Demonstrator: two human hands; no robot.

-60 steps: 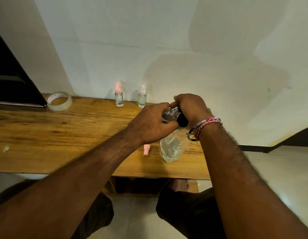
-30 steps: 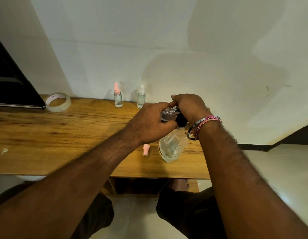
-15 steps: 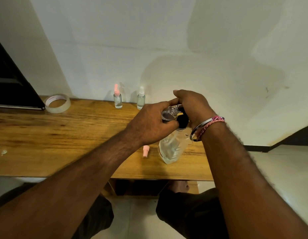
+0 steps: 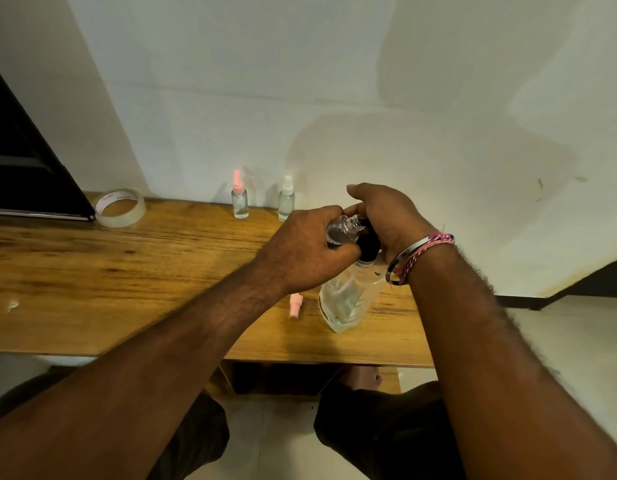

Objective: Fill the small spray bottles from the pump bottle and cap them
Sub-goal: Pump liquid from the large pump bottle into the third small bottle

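My left hand [image 4: 302, 249] grips a small clear spray bottle [image 4: 341, 229], uncapped and tilted, with its mouth against the nozzle of the pump bottle. My right hand [image 4: 383, 216] is curled over the black pump head [image 4: 367, 242] of the clear pump bottle [image 4: 348, 299], which stands on the wooden table [image 4: 127, 271]. A loose pink spray cap [image 4: 295, 305] lies on the table just left of the pump bottle. Two capped small bottles stand at the wall: one with a pink cap [image 4: 239, 199], one with a white cap [image 4: 286, 199].
A roll of clear tape [image 4: 120, 207] lies at the back left beside a dark laptop-like object [image 4: 30, 174]. The white wall rises directly behind the table. The table's right end is near my right wrist; my knees are below the front edge.
My right hand rose slightly on the pump head and then came back down. The small bottle stays at the nozzle in my left hand.
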